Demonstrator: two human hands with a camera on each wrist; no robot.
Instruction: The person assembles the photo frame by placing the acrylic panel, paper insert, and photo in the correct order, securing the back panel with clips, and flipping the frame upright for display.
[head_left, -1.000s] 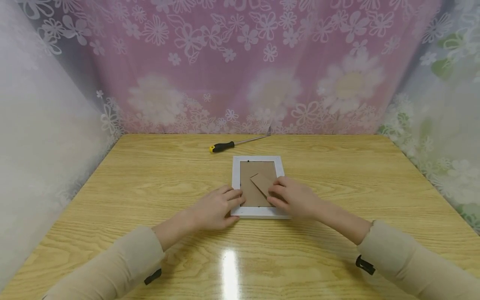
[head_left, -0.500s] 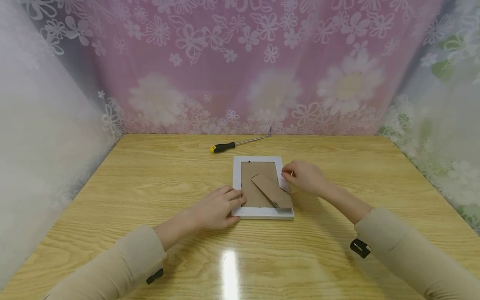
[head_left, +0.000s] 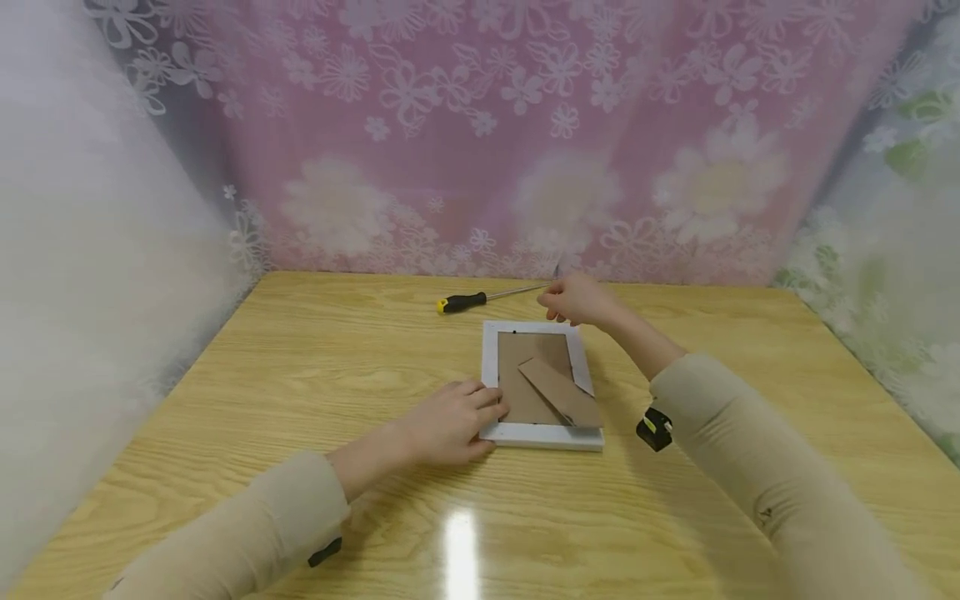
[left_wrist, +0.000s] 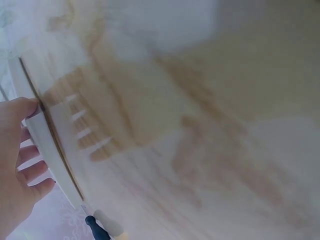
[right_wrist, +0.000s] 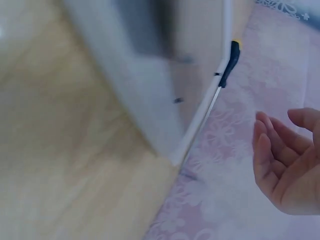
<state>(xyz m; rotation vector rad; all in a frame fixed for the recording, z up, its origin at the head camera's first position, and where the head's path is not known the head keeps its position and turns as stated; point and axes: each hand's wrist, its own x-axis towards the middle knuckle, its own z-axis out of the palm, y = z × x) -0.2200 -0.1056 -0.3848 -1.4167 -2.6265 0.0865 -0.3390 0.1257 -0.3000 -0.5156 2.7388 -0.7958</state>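
A white picture frame [head_left: 491,358] lies back side up on the table, its brown backing board [head_left: 536,346] and folding stand [head_left: 558,387] showing. The stand lies slantwise, its wide end overlapping the near right corner. My left hand [head_left: 453,421] holds the frame's left side near the front corner, fingertips over the edge and thumb at the near end. My right hand [head_left: 581,298] is above the frame's far right corner, fingers loosely bent with nothing in them. In the right wrist view, that right hand [right_wrist: 287,160] appears apart from the frame [right_wrist: 145,105].
A screwdriver [head_left: 465,302] with a black and yellow handle lies behind the frame, its shaft pointing right towards the right hand. A floral curtain [head_left: 450,167] stands at the back edge of the wood-grain table [head_left: 337,333]. Light sheets flank both sides.
My right hand has let go of the stand, gone out past the right side, then up to the far right corner. The stand's wide end came into view. My left hand stays on the frame.
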